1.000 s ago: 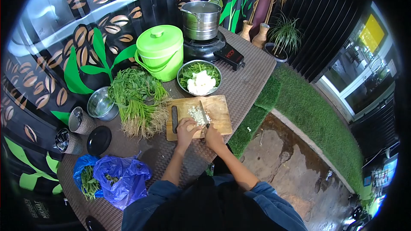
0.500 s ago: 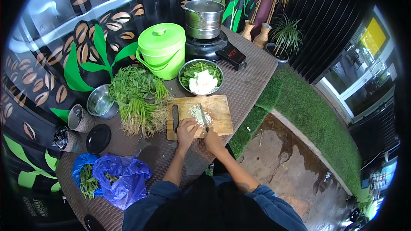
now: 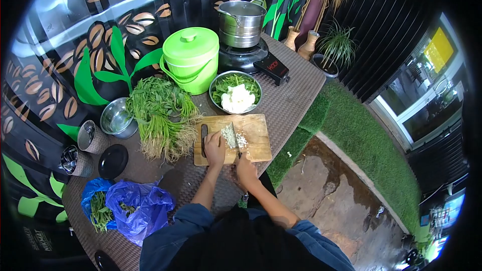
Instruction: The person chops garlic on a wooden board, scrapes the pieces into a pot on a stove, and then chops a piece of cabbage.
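A knife (image 3: 234,134) is held by its handle in my right hand (image 3: 246,170), its blade pointing away from me over the wooden cutting board (image 3: 258,135). Finely chopped white pieces (image 3: 242,141) lie on both sides of the blade; they look like onion or garlic. My left hand (image 3: 215,149) rests on the board left of the knife, fingers curled together against the chopped pile. Whatever is under those fingers is hidden. Along the board's left edge, beside my left hand, is a dark slot-like handle (image 3: 204,138).
Behind the board stands a bowl of greens with a white mass (image 3: 238,99). Leafy greens with roots (image 3: 163,115) lie left, near a lidded green bucket (image 3: 190,60). A steel pot (image 3: 242,24) sits on a burner (image 3: 243,59). Blue plastic bags (image 3: 138,211) lie front left.
My left hand has drawn back to the left, away from the blade, and its fingers have curled more. The knife has shifted slightly left, still in my right hand.
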{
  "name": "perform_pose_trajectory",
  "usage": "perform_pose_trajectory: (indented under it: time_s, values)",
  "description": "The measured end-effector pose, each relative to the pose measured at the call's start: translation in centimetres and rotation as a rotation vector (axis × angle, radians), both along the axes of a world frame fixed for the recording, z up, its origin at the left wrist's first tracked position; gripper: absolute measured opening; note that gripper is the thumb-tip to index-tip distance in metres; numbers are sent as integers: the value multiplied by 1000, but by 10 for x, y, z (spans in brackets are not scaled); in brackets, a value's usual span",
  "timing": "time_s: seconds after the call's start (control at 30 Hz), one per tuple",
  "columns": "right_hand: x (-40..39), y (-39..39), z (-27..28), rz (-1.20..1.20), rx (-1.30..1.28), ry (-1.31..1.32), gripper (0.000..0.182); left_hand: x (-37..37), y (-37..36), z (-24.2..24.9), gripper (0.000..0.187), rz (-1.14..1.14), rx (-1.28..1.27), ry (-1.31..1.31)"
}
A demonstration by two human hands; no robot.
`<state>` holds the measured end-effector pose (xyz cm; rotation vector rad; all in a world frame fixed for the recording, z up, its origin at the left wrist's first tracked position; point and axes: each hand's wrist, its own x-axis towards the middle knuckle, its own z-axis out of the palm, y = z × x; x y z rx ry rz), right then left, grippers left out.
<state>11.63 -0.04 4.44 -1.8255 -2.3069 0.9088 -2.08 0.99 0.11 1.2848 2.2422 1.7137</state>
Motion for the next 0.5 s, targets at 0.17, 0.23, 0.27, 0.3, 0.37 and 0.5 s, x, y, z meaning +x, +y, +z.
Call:
perform_pose_trajectory:
  time_s: [0.17, 0.23, 0.27, 0.3, 0.37, 0.5]
  values:
    - [3, 29, 18, 114, -38, 53, 37, 6, -7, 13, 15, -35, -44, 114]
    - [5, 25, 29, 133, -50, 91, 35, 4, -9, 11, 14, -60, -39, 123]
    - [4, 21, 24, 133, -50, 90, 35, 4, -9, 10, 13, -90, -30, 132]
    - [2, 11, 17, 90, -27, 44, 35, 5, -9, 11, 13, -90, -29, 132]
    - [-8, -4, 11, -40, -10, 30, 35, 7, -9, 15, 11, -98, -16, 119]
    - [-7, 7, 1, -22, 14, 75, 38, 8, -12, 14, 13, -130, 13, 132]
